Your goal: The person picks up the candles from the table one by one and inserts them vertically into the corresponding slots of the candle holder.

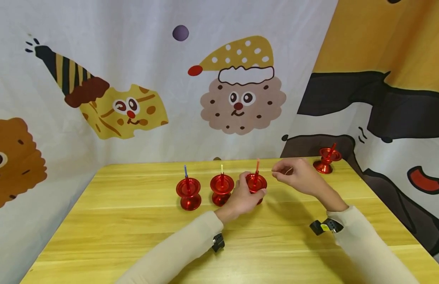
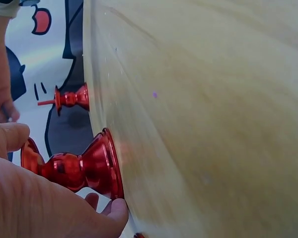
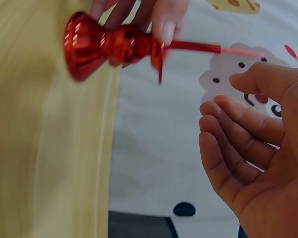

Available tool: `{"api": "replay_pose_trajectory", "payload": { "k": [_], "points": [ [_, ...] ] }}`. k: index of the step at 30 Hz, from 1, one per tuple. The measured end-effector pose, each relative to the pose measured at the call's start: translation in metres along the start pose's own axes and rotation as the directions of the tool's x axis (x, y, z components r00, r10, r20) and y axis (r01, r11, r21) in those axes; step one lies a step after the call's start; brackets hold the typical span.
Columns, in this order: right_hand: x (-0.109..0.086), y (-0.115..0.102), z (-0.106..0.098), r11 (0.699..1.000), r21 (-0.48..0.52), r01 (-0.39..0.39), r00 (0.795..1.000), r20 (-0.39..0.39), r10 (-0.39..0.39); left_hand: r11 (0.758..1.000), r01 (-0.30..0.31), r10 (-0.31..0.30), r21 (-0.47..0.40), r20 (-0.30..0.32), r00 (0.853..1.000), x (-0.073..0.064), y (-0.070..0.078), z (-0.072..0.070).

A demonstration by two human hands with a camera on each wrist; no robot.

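Observation:
My left hand [image 1: 241, 200] grips a shiny red candle holder [image 3: 126, 45] in the middle right of the table, fingers around its side. A thin pink candle [image 3: 241, 51] stands in the holder's stem. To the right of it, my right hand [image 1: 300, 176] hovers with thumb and fingers apart and holds nothing; its fingers bend loosely in the right wrist view. Left of the gripped holder stand two more red holders: one [image 1: 222, 193] with a yellow candle [image 1: 222, 169], the other [image 1: 189, 195] with a blue candle [image 1: 185, 171].
At the table's back right corner stands another red holder [image 1: 324, 166], its red centre stem leaning to the right in the head view. The wooden table [image 1: 127, 232] meets a white curtain [image 1: 141, 47] with cartoon prints at the back and sides.

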State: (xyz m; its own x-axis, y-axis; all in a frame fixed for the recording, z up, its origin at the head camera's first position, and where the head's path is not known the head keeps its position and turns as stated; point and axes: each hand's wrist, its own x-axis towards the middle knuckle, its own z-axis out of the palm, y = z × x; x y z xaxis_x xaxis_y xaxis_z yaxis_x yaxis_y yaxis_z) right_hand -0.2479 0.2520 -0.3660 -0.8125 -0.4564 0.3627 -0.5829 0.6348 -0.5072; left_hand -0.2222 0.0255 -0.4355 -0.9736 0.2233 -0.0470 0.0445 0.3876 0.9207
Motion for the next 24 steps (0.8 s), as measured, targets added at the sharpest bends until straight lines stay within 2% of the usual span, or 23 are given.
{"api": "replay_pose_trajectory", "payload": {
  "k": [10, 15, 19, 24],
  "points": [
    [-0.019, 0.023, -0.016, 0.995, -0.08, -0.061, 0.998, -0.028, 0.059, 1.0, 0.011, -0.011, -0.01, 0.004, 1.0, -0.001, -0.006, -0.011],
    [-0.024, 0.04, -0.025, 0.99, -0.118, -0.082, 0.993, -0.098, 0.071, 0.999, 0.008, -0.008, -0.032, -0.004, 1.0, -0.002, -0.008, -0.016],
    [-0.026, 0.055, -0.032, 0.984, -0.128, -0.126, 0.976, -0.196, 0.099, 0.999, 0.011, -0.012, -0.033, -0.02, 1.0, -0.004, -0.009, -0.02],
    [-0.032, 0.071, -0.043, 0.962, -0.134, -0.239, 0.939, -0.283, 0.193, 0.999, 0.009, -0.011, -0.04, -0.043, 0.999, -0.005, -0.013, -0.025]
  ]
}}
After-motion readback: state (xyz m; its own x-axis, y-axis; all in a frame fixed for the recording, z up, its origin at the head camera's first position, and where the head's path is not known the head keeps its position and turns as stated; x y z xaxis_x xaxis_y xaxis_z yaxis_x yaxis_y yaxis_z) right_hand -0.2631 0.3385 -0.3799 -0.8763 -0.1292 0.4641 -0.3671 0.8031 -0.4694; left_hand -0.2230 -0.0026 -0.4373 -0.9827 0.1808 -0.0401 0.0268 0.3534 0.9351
